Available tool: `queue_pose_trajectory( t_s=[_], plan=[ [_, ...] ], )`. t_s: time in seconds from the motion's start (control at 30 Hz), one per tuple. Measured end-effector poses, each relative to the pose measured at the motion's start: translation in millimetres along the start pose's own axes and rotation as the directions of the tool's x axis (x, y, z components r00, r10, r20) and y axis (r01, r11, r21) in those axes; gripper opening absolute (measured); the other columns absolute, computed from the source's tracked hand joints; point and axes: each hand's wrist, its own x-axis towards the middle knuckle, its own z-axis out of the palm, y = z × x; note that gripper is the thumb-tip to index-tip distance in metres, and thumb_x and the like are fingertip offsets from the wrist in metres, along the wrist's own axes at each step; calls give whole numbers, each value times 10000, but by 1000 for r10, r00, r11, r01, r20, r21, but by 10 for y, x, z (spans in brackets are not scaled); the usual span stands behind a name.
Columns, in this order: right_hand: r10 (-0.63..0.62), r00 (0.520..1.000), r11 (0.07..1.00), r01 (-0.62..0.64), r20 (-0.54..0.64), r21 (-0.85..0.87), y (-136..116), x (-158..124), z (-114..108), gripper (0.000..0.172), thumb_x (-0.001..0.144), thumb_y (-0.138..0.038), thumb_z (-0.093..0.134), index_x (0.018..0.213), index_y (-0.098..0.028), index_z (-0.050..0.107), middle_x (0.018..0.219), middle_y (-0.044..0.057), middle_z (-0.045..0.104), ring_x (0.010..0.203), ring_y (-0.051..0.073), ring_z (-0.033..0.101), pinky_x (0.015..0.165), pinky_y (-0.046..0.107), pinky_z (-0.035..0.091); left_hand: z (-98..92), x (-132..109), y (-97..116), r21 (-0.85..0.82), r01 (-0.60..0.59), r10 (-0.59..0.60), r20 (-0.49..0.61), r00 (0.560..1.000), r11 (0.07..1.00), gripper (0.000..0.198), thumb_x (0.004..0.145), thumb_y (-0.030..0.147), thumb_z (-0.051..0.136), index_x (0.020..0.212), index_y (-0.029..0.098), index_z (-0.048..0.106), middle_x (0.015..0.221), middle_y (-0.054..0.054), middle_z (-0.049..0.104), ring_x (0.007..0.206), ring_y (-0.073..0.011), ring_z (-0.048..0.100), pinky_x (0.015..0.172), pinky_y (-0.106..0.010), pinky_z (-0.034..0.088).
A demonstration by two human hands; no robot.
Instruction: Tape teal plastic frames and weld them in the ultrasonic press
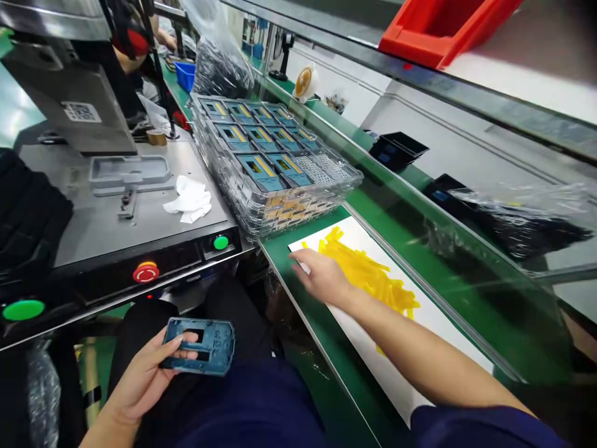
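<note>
On the left, my left hand (149, 367) is closed round one end of a dark teal plastic housing (219, 348), which has rectangular openings with fingers showing through them. It is held above my lap. My right hand (324, 274) is over the left edge of a white sheet (345, 317), beside a loose pile of yellow strips (368, 274). Its fingers are loosely bent, with a gap between them, and nothing can be seen in them. A single yellow strip lies just beyond the fingertips.
Stacked clear trays (252, 205) hold several teal housings with yellow strips. Left of them stands a machine with a grey fixture (130, 174), a crumpled white tissue (189, 199), a red stop button (146, 271) and green buttons (221, 242). A red bin (420, 43) sits above.
</note>
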Motion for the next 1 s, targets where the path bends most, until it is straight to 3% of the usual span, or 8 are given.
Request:
queue_pose_trajectory(
  t_s=[0.03, 0.1, 0.27, 0.6, 0.77, 0.83, 0.9, 1.0],
  plan=[
    [210, 977, 972, -206, 24, -111, 221, 39, -56, 261, 891, -192, 488, 1126, -184, 601, 1112, 96, 652, 1017, 204, 612, 892, 326, 474, 3, 1, -5, 1, 2, -2, -18, 1000, 1000, 321, 654, 184, 783, 949, 166, 659, 941, -49, 718, 713, -186, 683, 655, -314, 577],
    [362, 932, 916, -350, 30, -196, 625, 114, -158, 285, 869, -161, 498, 1128, -115, 607, 1083, 173, 651, 984, 274, 624, 845, 398, 478, 5, 3, -18, -7, 6, -6, -31, 1000, 1000, 313, 661, 188, 778, 952, 166, 663, 966, -54, 721, 778, -209, 693, 688, -325, 583],
    [530, 837, 817, -462, 135, -345, 1189, 188, -243, 278, 859, -185, 524, 1088, -74, 634, 993, 214, 662, 919, 289, 635, 775, 383, 471, 4, 4, -80, -18, 2, -3, -50, 999, 1000, 330, 672, 201, 771, 979, 158, 659, 1021, -81, 716, 854, -248, 694, 699, -345, 587],
    [515, 832, 807, -389, 206, -443, 1246, 219, -209, 262, 888, -186, 451, 961, -144, 700, 985, 156, 672, 884, 258, 623, 715, 339, 444, 22, 27, -97, -12, -17, 16, -81, 997, 1000, 324, 700, 199, 753, 1002, 155, 643, 1082, -100, 699, 911, -262, 688, 739, -360, 582],
    [415, 904, 833, -334, 101, -440, 1012, 227, -327, 300, 916, -218, 412, 873, -157, 703, 969, 138, 659, 969, 261, 591, 719, 313, 433, 21, 33, -96, -34, -39, 36, -95, 995, 999, 286, 726, 198, 728, 997, 156, 648, 1090, -106, 696, 908, -254, 690, 735, -354, 581],
    [282, 959, 917, -265, 13, -297, 763, 229, -315, 268, 913, -256, 438, 954, -161, 685, 947, 119, 659, 961, 243, 591, 752, 310, 444, 23, 31, -95, -47, -55, 50, -110, 993, 997, 275, 730, 195, 721, 992, 155, 651, 1091, -110, 696, 908, -253, 691, 734, -354, 580],
    [145, 988, 989, -144, -44, 39, 421, 237, -235, 286, 890, -303, 494, 1109, -171, 623, 879, 78, 660, 836, 197, 615, 738, 302, 468, 34, 23, -91, -69, -81, 73, -115, 991, 994, 271, 728, 195, 721, 987, 157, 650, 1089, -110, 696, 899, -252, 693, 736, -362, 578],
    [46, 994, 758, -100, 101, 645, -174, 280, 4, 409, 852, -388, 552, 1205, -182, 531, 731, 9, 636, 607, 141, 606, 609, 284, 498, 70, -18, -75, -98, -134, 124, -108, 986, 986, 274, 723, 204, 729, 979, 156, 643, 1069, -106, 699, 876, -241, 696, 744, -366, 573]
  ],
)
